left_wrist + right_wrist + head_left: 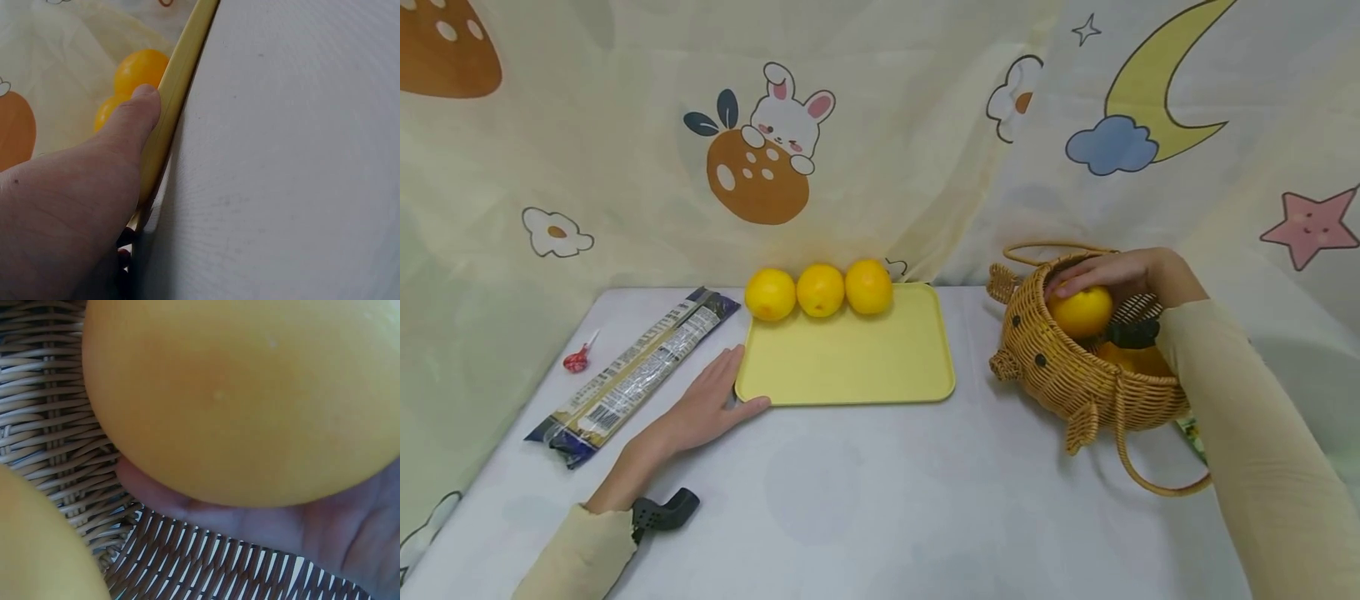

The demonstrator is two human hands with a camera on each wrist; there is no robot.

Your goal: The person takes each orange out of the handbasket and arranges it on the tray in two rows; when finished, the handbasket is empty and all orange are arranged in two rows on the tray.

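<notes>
My right hand [1126,272] reaches into a wicker pig-shaped basket [1063,375] and grips a round yellow orange [1081,313] near its upper wall. In the right wrist view the orange [244,406] fills most of the picture, with fingers curving under it. Another yellow-orange fruit [1133,360] lies deeper inside, partly hidden by the sleeve. My left hand [703,410] rests at the lower left corner of a yellow tray [850,367], fingers along its side and thumb at its front edge. Three oranges [821,291] stand in a row along the tray's back edge.
A long printed packet [636,371] lies slantwise left of the tray, beside a red-wrapped lollipop [577,359]. Something dark [1132,333] sits in the basket. A looped handle [1157,486] reaches toward the front. A patterned cloth hangs behind the white table.
</notes>
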